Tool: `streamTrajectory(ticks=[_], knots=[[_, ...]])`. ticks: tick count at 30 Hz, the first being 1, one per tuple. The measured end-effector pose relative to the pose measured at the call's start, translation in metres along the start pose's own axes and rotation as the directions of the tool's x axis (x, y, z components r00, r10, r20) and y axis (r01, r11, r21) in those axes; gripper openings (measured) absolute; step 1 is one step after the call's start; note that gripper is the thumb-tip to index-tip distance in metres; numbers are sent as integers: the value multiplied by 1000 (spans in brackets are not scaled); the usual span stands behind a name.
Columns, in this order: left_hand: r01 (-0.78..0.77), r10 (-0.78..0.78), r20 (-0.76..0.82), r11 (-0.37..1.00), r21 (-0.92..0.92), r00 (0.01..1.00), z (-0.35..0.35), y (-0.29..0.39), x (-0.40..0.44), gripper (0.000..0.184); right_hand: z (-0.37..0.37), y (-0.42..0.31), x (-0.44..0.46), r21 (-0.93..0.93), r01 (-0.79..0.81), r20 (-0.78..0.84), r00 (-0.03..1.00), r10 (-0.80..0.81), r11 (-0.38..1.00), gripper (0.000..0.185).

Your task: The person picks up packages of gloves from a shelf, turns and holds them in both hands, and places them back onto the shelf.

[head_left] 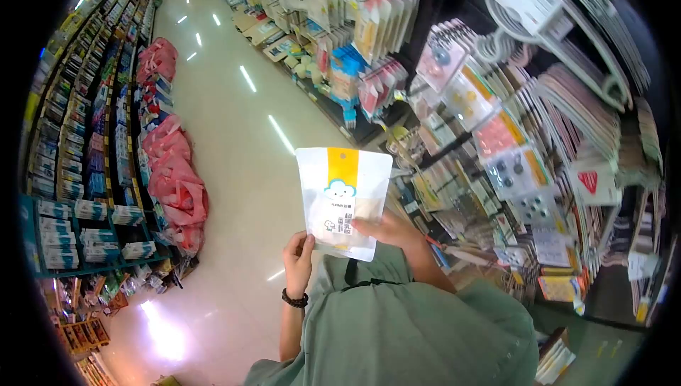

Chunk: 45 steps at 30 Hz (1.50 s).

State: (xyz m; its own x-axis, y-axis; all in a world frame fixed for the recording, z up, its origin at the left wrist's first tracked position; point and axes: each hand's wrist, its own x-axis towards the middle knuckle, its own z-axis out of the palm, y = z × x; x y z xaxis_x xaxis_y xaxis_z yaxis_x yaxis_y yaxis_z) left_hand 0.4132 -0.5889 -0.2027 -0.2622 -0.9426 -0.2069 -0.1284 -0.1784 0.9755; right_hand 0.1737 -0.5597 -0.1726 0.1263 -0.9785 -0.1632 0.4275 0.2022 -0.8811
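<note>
A white pouch (319, 187) with a yellow stripe, a smiling cloud print and a hang hole at its top is held upright in front of me. My left hand (298, 260), with a dark beaded bracelet on its wrist, pinches the pouch's lower left edge. On the other side, my right hand (388, 230) grips the lower right, its thumb lying across the front. The fingers behind the pouch are hidden. Through what looks like a small window, a pale content shows low on the front.
Racks of hanging packages (496, 145) and hangers (582, 102) stand close on my right. Across the shiny aisle floor (241, 130), shelves of small boxes (78, 152) line the left, with pink plastic bags (174, 173) along their base.
</note>
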Motion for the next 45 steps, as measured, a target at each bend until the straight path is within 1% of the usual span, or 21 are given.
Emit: streamTrajectory(ticks=[3,6,9,10,13,14,17,20,23,24,26,27,30,31,32,35,36,39,40,42,45], knots=[[-8,7,-72,1000,-19,997,3,11,58,21,-19,-20,59,-169,3,-87,996,-18,986,39],[25,-46,-120,986,-165,992,20,29,121,24,-28,-65,106,-285,22,-229,969,-90,958,37],[41,-86,-118,940,-340,989,39,41,183,26,-67,-46,154,-113,22,-306,950,-56,993,38],[60,-107,-119,936,-347,987,41,40,202,29,-74,-51,167,-120,15,-290,956,-49,993,40],[30,-112,-163,899,-436,980,54,36,252,28,-87,-50,206,6,211,-290,936,-200,978,46],[50,-127,-142,891,-452,982,55,35,265,28,-93,-52,214,32,191,-236,955,-179,981,51],[110,-171,-118,907,-406,978,50,23,304,29,-103,-48,245,25,170,-212,964,-161,985,55],[148,-191,-86,922,-357,978,44,17,347,28,-108,-43,275,-50,87,-234,967,-96,995,62],[236,-245,22,896,-376,969,43,12,395,27,-111,-41,307,-32,136,-254,957,-140,990,68],[277,-268,78,881,-385,960,47,10,411,27,-123,-24,322,-131,174,-257,945,-203,976,70],[355,-308,181,856,-375,934,44,-1,449,26,-129,-31,343,-170,160,-297,933,-206,972,71],[360,-283,240,843,-400,929,44,-16,472,26,-132,-36,357,-185,162,-322,922,-216,969,71],[507,-332,460,794,-336,824,45,-13,537,26,-152,-29,405,-322,139,-424,863,-274,937,71],[515,-341,477,803,-300,810,45,-8,559,27,-155,-33,417,-353,112,-460,844,-277,929,71],[523,-351,493,809,-268,796,48,-8,580,29,-158,-38,428,-401,7,-512,827,-230,916,71],[553,-341,570,795,-249,748,55,-13,639,31,-157,-56,466,-489,78,-560,735,-382,869,70],[566,-329,604,785,-253,726,57,-13,657,31,-155,-64,473,-440,13,-624,715,-316,898,67],[586,-281,667,757,-287,690,69,7,691,32,-147,-93,492,-396,-210,-730,663,-167,894,65],[585,-261,683,755,-296,682,71,10,700,31,-145,-91,498,-443,-124,-724,633,-273,888,64],[578,-223,704,753,-314,674,70,15,711,31,-144,-84,509,-477,-119,-736,595,-323,871,64],[592,-232,701,737,-326,675,69,15,726,31,-147,-77,521,-542,-100,-730,548,-409,834,63]])
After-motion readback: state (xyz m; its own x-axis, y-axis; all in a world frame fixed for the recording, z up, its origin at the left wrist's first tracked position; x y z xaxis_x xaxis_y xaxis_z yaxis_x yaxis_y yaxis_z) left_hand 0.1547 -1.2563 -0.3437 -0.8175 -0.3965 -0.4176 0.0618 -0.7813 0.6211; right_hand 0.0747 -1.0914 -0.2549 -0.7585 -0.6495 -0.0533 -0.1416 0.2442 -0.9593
